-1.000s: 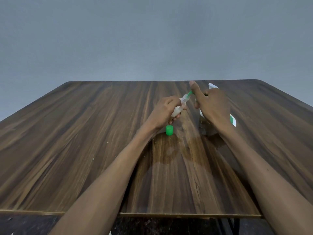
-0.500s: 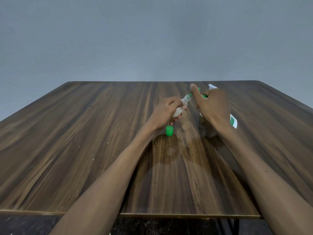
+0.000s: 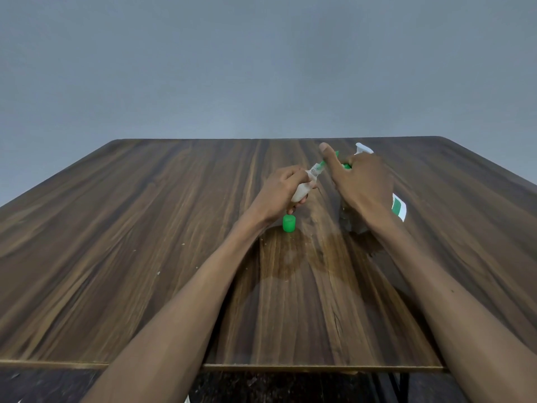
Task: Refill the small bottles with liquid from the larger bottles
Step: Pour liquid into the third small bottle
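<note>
1. i am watching the small bottle [image 3: 304, 187] sitting tilted in the left hand [image 3: 280, 194], above the middle of the table [image 3: 145, 242], its whitish body pointing up and to the right with a clear neck at the top.
2. the left hand is wrapping closed around the lower part of that small bottle, fingers curled over it, holding it clear of the wood.
3. a thin green nozzle [image 3: 322, 163] is running from the small bottle's neck up toward the right hand [image 3: 360, 181]; i cannot tell exactly where it ends because the thumb is covering it.
4. the right hand is closing over the top of the larger bottle [image 3: 398, 206], thumb stretched up and to the left, touching the green nozzle; a white spray head [image 3: 363, 148] is poking out above the knuckles and a bit of green is showing between the fingers.
5. the larger bottle is standing to the right of the small bottle, mostly hidden behind the right hand, with a white and green label showing at its lower right.
6. a green cap [image 3: 289, 223] is standing upright on the table just below the left hand, apart from both bottles.
7. a wet patch [image 3: 293, 257] is spreading on the wood in front of the cap and the larger bottle, darker than the dry grain around it.
8. both forearms are reaching in from the near edge of the table, and a plain grey wall [image 3: 261, 68] is filling the view behind.
</note>
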